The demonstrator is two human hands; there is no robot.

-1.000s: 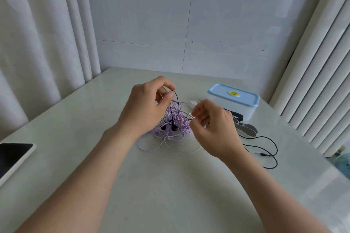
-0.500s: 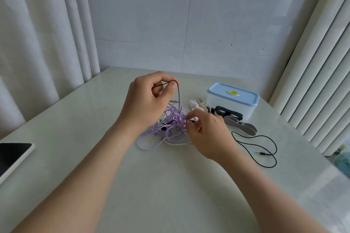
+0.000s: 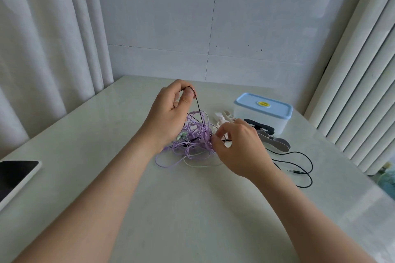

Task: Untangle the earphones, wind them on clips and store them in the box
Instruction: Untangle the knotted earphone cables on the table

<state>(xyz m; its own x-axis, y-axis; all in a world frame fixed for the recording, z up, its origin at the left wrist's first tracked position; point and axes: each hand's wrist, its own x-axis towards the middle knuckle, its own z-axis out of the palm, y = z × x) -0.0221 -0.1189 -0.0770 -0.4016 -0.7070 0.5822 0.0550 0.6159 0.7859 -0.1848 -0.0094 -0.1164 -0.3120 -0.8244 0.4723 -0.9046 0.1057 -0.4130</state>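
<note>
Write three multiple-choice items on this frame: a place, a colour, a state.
1. Where does the white plastic box with the pale blue lid stand?
A. far right of the pale stone-look table, behind the flat winding clips
B. at the table's near left edge
C. midway along the table's near edge
2. What colour is most of the tangled earphone cord?
A. red
B. purple
C. yellow
3. How is the lid?
A. lying on the table
B. propped half open
C. shut on the box
Answers: 1 A, it stands far right, just past the clips; 2 B, the heap's loops are purple; 3 C, the lid sits level on the box.
</note>
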